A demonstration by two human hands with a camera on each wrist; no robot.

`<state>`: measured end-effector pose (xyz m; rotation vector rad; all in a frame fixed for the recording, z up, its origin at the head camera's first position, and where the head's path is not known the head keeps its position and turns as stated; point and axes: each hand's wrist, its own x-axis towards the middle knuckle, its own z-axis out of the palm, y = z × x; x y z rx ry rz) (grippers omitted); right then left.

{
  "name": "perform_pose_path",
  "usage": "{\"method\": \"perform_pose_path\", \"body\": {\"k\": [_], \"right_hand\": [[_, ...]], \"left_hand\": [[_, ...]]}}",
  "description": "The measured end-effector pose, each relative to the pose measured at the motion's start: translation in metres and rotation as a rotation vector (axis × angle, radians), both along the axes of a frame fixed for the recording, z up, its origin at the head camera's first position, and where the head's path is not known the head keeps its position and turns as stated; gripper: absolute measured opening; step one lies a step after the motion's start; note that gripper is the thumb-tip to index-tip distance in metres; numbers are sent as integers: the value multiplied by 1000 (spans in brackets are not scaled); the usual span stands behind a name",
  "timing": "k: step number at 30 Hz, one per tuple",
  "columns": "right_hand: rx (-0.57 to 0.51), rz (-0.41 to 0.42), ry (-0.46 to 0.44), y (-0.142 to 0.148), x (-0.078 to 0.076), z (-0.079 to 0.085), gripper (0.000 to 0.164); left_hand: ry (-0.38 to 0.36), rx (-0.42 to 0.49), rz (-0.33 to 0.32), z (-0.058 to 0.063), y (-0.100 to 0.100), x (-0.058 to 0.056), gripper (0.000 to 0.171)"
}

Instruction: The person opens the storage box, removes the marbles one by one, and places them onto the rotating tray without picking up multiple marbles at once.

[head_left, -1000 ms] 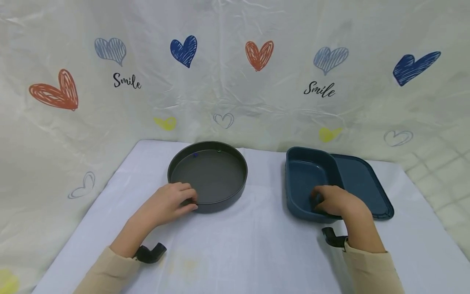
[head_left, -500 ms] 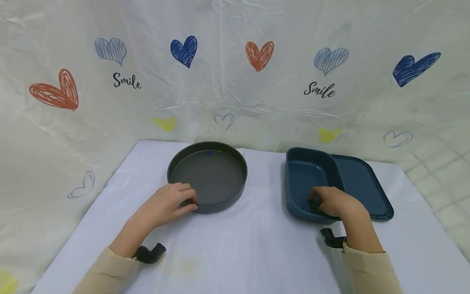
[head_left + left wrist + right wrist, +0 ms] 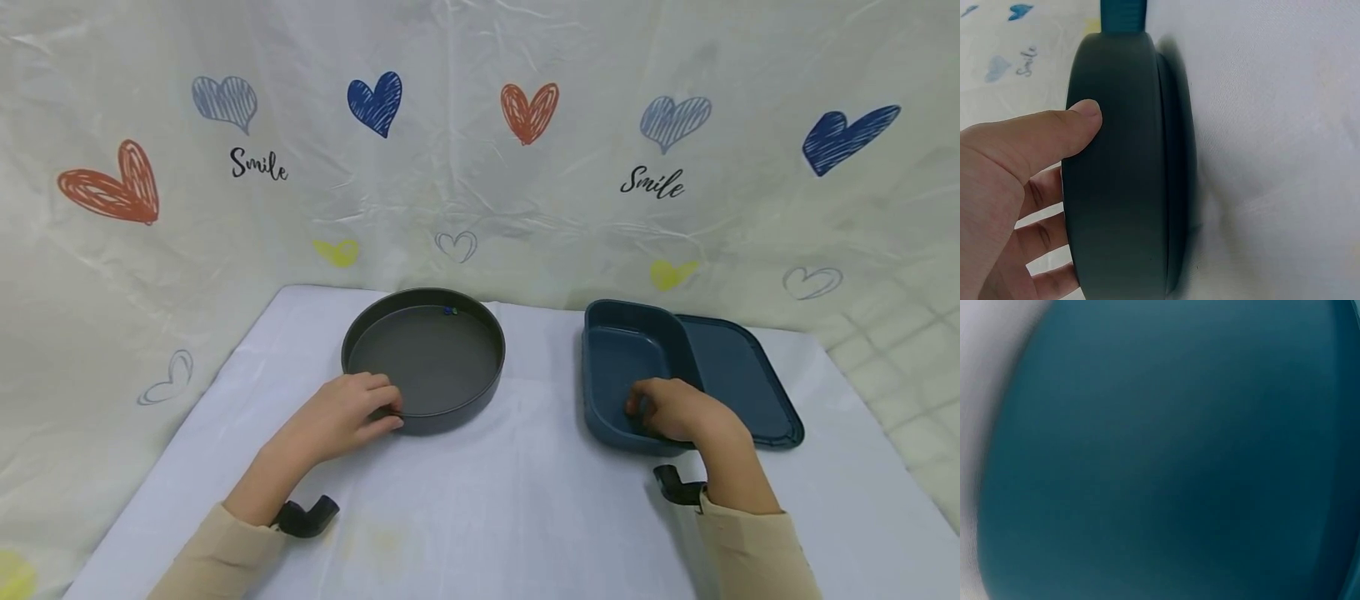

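My left hand [image 3: 358,417] grips the near-left rim of a round dark grey pan [image 3: 420,367]. In the left wrist view the thumb [image 3: 1079,128] presses on the pan's outer wall [image 3: 1119,175], with the other fingers over the rim inside. Small blue and green bits [image 3: 450,311] lie side by side by the pan's far inner edge, too small to name. My right hand [image 3: 678,410] reaches into a deep blue tub [image 3: 626,333], fingers bent down. Whether they hold anything is hidden. In the right wrist view the tub's wall [image 3: 1147,437] fills the frame and no hand shows.
A flat blue tray or lid [image 3: 738,375] lies right of the tub, partly behind it. Both vessels stand on a white cloth-covered table [image 3: 510,517]. A hanging sheet [image 3: 480,192] printed with hearts rises behind the table's far edge.
The blue bit has shifted right along the pan's far side and is now beside the green one. My right hand has moved slightly left inside the tub; the left hand has stayed put.
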<state>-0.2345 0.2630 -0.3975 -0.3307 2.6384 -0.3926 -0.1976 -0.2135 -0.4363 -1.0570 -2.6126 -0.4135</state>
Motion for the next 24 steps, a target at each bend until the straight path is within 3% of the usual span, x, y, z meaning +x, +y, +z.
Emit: {"method": "perform_pose_path", "body": {"k": [19,24], "right_hand": [[-171,148,233,-11,-7,2,12],[-279,112,317,-16,-6,2,6]], "left_hand": [[13,-1,-3,2,0,0,16],[9,-3,-4,2,2,0,16]]}}
